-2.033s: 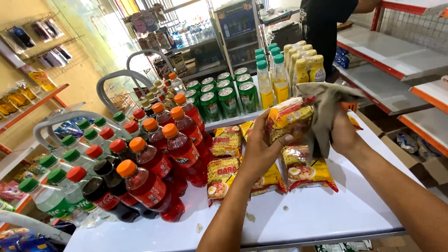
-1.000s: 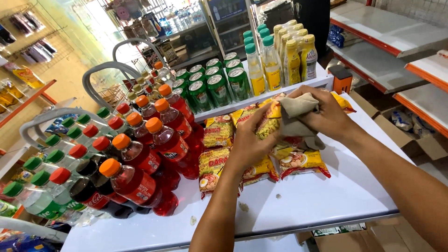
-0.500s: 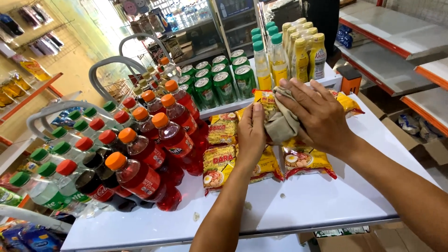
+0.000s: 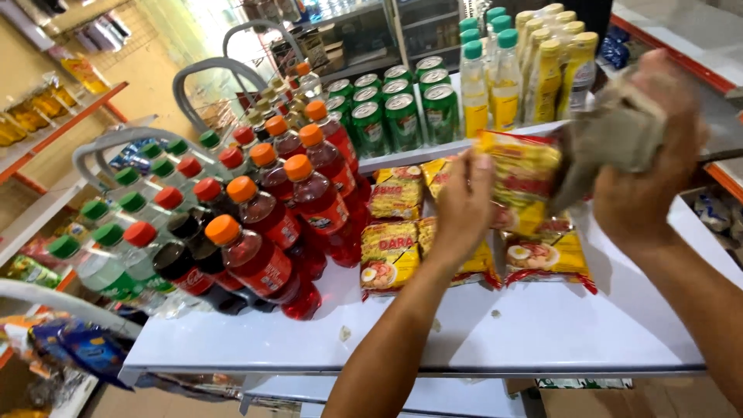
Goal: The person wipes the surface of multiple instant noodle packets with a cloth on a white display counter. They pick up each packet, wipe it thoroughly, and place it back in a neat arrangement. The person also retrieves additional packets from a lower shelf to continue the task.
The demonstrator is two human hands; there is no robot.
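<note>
My left hand pinches the packet above the shelf; my right hand grips the cloth. I should wipe gently.

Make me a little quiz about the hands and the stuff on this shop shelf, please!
1. True or false: the left hand holds a yellow noodle packet up off the white shelf.
2. What does the right hand hold? A) a green can B) a grey cloth C) a bottle
3. What colour are the caps on the red drink bottles nearest the front edge of the shelf?

Key
1. True. The packet is lifted above the noodle packets lying flat.
2. B. The grey cloth is bunched in that hand, beside the raised packet.
3. Orange.
</note>
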